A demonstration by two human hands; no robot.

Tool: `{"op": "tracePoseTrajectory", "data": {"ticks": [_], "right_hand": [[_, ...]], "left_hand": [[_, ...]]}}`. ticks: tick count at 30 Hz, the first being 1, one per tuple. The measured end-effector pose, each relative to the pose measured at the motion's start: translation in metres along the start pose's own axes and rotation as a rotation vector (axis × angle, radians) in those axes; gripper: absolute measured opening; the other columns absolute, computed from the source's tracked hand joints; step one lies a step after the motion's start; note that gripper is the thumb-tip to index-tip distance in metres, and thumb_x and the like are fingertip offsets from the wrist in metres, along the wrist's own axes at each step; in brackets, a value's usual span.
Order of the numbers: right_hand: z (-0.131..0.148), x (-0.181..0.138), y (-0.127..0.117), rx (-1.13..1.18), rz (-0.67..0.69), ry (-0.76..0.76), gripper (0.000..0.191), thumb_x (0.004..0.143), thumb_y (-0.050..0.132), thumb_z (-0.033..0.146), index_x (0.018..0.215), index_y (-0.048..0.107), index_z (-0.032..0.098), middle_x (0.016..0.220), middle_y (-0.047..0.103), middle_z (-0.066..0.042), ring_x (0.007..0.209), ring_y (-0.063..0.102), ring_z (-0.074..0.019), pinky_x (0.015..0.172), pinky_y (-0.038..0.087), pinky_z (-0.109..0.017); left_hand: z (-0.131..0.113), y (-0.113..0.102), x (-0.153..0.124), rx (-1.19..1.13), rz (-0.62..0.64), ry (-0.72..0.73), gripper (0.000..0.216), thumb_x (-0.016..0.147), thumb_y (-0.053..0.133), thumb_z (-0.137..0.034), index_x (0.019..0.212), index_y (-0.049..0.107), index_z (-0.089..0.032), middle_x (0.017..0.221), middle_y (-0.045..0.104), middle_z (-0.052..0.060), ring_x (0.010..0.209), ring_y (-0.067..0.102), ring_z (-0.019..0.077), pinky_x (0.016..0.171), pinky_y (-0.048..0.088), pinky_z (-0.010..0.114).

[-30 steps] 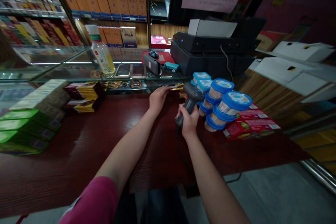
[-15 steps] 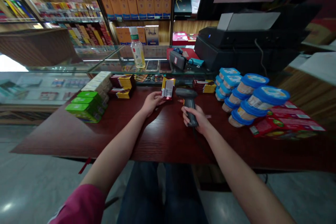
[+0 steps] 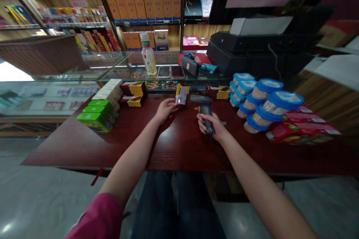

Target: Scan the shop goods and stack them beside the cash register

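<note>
My left hand (image 3: pixel 164 109) grips a small red and yellow packet (image 3: pixel 181 95) and holds it upright above the dark red counter (image 3: pixel 174 145), its white barcode panel turned toward me. My right hand (image 3: pixel 212 127) is wrapped round the handle of a grey barcode scanner (image 3: pixel 203 109), whose head points at the packet from the right. A cable hangs from the scanner's handle along my wrist. More packets of the same kind (image 3: pixel 218 92) lie in a stack just behind the scanner.
Blue-lidded tubs (image 3: pixel 263 102) are piled at the right, over red flat packs (image 3: pixel 301 129). Green boxes (image 3: pixel 96 115) and yellow-edged packets (image 3: pixel 133 93) sit at the left. Behind stand a glass case with a bottle (image 3: pixel 147 58), a phone (image 3: pixel 164 71) and a black register (image 3: pixel 252 50).
My left hand took one packet from the stack and raised it upright. My right hand drew the scanner away from the tubs toward the counter's middle. The camera pulled back.
</note>
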State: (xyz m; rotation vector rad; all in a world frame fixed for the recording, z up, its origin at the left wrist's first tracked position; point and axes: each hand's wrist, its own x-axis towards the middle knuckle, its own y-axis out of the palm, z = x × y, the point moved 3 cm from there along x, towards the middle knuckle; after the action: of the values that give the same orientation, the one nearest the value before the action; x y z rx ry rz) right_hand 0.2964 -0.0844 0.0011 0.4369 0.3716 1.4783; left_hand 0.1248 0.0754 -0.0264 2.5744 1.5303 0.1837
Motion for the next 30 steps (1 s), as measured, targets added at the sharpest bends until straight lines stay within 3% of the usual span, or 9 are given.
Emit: {"op": "tracePoseTrajectory", "data": {"ticks": [3, 6, 9, 13, 16, 21, 26, 30], "right_hand": [[0.003, -0.001, -0.003, 0.000, -0.039, -0.007, 0.034, 0.073, 0.083, 0.031, 0.096, 0.060, 0.021, 0.068, 0.055, 0.007, 0.039, 0.041, -0.0056, 0.036, 0.040, -0.021], [0.005, -0.002, -0.002, -0.019, -0.072, -0.013, 0.038, 0.072, 0.082, 0.031, 0.102, 0.061, 0.021, 0.068, 0.054, 0.008, 0.039, 0.040, -0.0055, 0.037, 0.039, -0.021], [0.001, -0.001, 0.008, -0.042, -0.066, -0.012, 0.038, 0.073, 0.080, 0.031, 0.104, 0.060, 0.022, 0.069, 0.053, 0.008, 0.040, 0.038, -0.0053, 0.038, 0.038, -0.020], [-0.017, 0.008, 0.037, -0.015, 0.008, 0.026, 0.033, 0.076, 0.078, 0.029, 0.103, 0.060, 0.023, 0.071, 0.052, 0.007, 0.042, 0.038, -0.0052, 0.039, 0.038, -0.019], [-0.036, 0.024, 0.064, 0.071, 0.083, 0.071, 0.031, 0.077, 0.075, 0.028, 0.104, 0.060, 0.023, 0.070, 0.051, 0.007, 0.043, 0.037, -0.0057, 0.039, 0.038, -0.018], [-0.060, 0.048, 0.089, 0.220, 0.166, 0.192, 0.029, 0.080, 0.067, 0.020, 0.108, 0.060, 0.021, 0.067, 0.049, 0.006, 0.042, 0.033, -0.0068, 0.037, 0.037, -0.016], [-0.058, 0.043, 0.083, 0.290, 0.146, 0.250, 0.023, 0.086, 0.059, 0.018, 0.110, 0.062, 0.020, 0.071, 0.053, 0.004, 0.043, 0.038, -0.0072, 0.038, 0.042, -0.016], [-0.052, 0.036, 0.078, 0.333, 0.126, 0.225, 0.026, 0.087, 0.056, 0.018, 0.113, 0.062, 0.018, 0.072, 0.052, 0.003, 0.043, 0.039, -0.0072, 0.038, 0.043, -0.017]], "left_hand": [[-0.006, -0.005, -0.006, 0.056, -0.057, 0.082, 0.035, 0.088, 0.074, -0.020, 0.123, 0.069, -0.014, 0.115, 0.079, 0.012, 0.106, 0.077, 0.0227, 0.105, 0.058, 0.044], [-0.022, -0.022, -0.021, 0.327, -0.169, 0.281, 0.027, 0.089, 0.070, -0.015, 0.115, 0.074, -0.016, 0.118, 0.079, 0.010, 0.112, 0.075, 0.0241, 0.108, 0.055, 0.042], [-0.042, -0.050, -0.045, 0.623, -0.295, 0.471, 0.023, 0.094, 0.062, -0.014, 0.112, 0.075, -0.020, 0.119, 0.079, 0.007, 0.116, 0.073, 0.0219, 0.110, 0.053, 0.039], [-0.062, -0.094, -0.073, 0.904, -0.462, 0.609, 0.034, 0.099, 0.049, -0.010, 0.122, 0.071, -0.022, 0.137, 0.072, 0.007, 0.137, 0.061, 0.0184, 0.120, 0.045, 0.037], [-0.067, -0.123, -0.079, 1.046, -0.586, 0.596, 0.038, 0.100, 0.043, -0.008, 0.124, 0.070, -0.021, 0.140, 0.069, 0.008, 0.141, 0.057, 0.0176, 0.122, 0.043, 0.037], [-0.061, -0.147, -0.072, 1.185, -0.700, 0.400, 0.045, 0.095, 0.040, -0.001, 0.120, 0.074, -0.016, 0.136, 0.071, 0.013, 0.140, 0.058, 0.0220, 0.121, 0.045, 0.039], [-0.060, -0.142, -0.071, 1.329, -0.732, 0.279, 0.050, 0.096, 0.036, -0.001, 0.137, 0.064, -0.002, 0.153, 0.057, 0.022, 0.154, 0.041, 0.0285, 0.127, 0.035, 0.043], [-0.062, -0.119, -0.075, 1.427, -0.681, 0.289, 0.057, 0.095, 0.043, -0.005, 0.151, 0.050, 0.000, 0.161, 0.047, 0.024, 0.156, 0.036, 0.0313, 0.128, 0.032, 0.045]]}}
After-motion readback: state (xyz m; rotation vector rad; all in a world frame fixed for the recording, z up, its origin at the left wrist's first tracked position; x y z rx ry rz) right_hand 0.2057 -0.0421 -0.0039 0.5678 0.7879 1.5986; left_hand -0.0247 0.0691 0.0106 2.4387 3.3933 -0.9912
